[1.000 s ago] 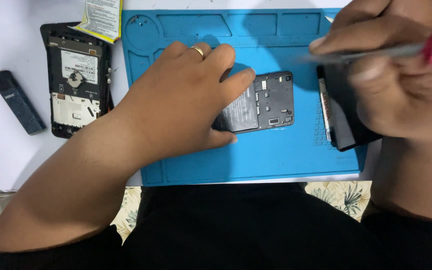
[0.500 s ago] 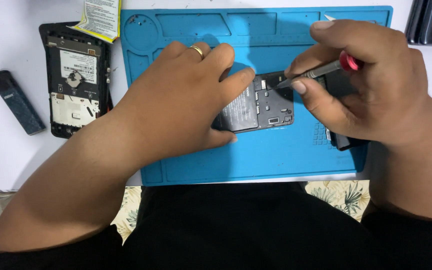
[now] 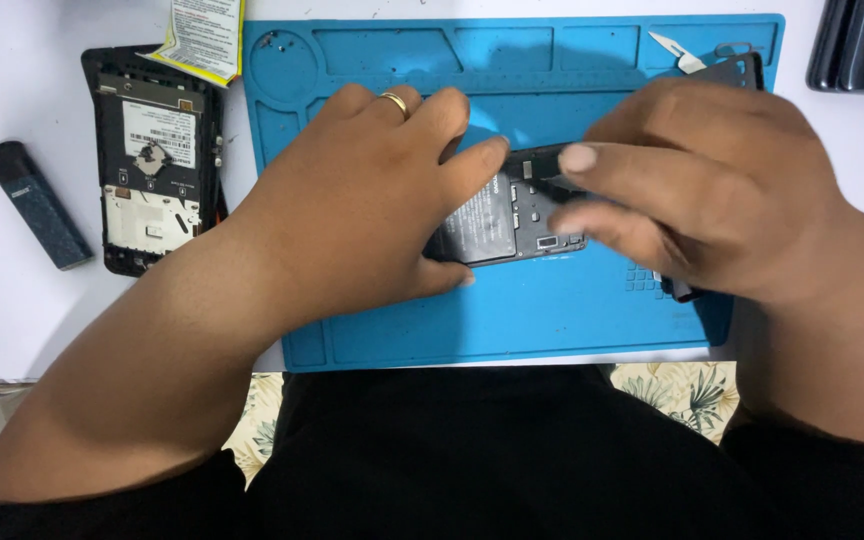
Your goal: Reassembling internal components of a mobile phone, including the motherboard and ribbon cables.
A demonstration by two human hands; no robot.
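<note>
The left hand (image 3: 372, 215), ringed, presses flat with fingers close together on the opened phone (image 3: 512, 215), which lies mid-mat (image 3: 552, 320). The right hand (image 3: 712, 210) pinches at the phone's upper right corner; what it pinches I cannot tell. The phone looks light, stiff and fragile inside, best held by its edges. Left of the mat lies another opened phone (image 3: 157, 160).

A single head-worn camera looked steeply down from above the person's lap, facing forward across the white tabletop (image 3: 12, 300). It sat close: the blue work mat (image 3: 552, 320) spanned most of the frame width, both forearms entered from the lower edge, and no second view was supplied.
</note>
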